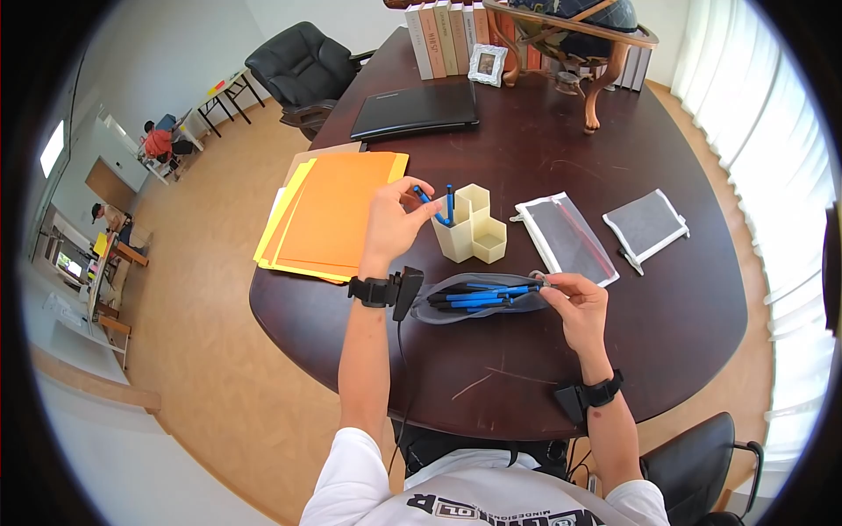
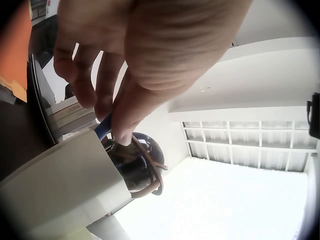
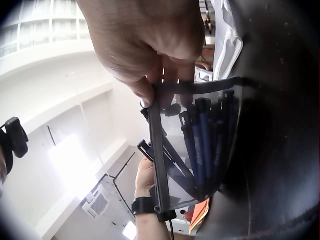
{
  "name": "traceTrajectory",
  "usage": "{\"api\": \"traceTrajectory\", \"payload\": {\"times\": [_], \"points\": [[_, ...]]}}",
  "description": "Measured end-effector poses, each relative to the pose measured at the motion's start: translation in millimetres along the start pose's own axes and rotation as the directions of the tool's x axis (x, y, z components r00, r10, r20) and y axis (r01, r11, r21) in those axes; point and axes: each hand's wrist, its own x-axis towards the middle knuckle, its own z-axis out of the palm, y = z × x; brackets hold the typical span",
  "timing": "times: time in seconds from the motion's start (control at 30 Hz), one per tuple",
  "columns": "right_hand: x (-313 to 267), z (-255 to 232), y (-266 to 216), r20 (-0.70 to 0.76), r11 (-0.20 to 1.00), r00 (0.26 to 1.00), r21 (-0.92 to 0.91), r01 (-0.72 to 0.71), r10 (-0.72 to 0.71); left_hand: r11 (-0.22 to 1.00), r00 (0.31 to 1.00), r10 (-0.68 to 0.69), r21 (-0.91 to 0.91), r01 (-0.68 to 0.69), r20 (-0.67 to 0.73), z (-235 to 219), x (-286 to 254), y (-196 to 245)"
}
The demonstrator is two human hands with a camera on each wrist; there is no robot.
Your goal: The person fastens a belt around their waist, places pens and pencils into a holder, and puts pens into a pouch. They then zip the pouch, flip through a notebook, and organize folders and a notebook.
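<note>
Grey pouch (image 1: 428, 308), pinched by right hand (image 1: 582, 317), holds blue pens (image 1: 488, 296), cream organizer (image 1: 455, 243) one (image 1: 450, 202) (left hand (image 1: 392, 223) pinching another (image 1: 420, 195)).

One high, two close

My head view looks forward and down over the near counter (image 1: 456, 359) edge, sharing the pen holder (image 1: 454, 242) with my close, upward-facing left view and the mesh pouch (image 1: 429, 309) with my close right one.

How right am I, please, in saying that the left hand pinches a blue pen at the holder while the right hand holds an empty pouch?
The pouch is not empty: the head view shows pens in it. The left hand pinches a blue pen at the holder, and the right hand holds the pouch.
</note>
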Motion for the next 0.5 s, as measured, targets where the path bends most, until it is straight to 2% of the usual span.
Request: {"api": "traceTrajectory", "payload": {"times": [0.23,0.33,0.43,0.5], "points": [[0,1,-1,-0.002,1.000,1.000,0.001,-0.010,0.010,0.999,0.996,-0.033,0.019,0.032,0.087,3,-2,-4],[0,1,-1,0.000,1.000,1.000,-0.001,-0.009,0.009,0.992,0.992,0.030,0.117,-0.044,0.121,1,1,-11],[0,1,-1,0.003,1.000,1.000,0.001,-0.006,0.006,0.998,0.995,-0.001,0.063,-0.006,0.097,-1,-3,-4],[0,1,-1,0.005,1.000,1.000,-0.001,-0.004,0.004,0.995,1.000,0.029,0.095,-0.029,0.009,-8,-9,9]]}}
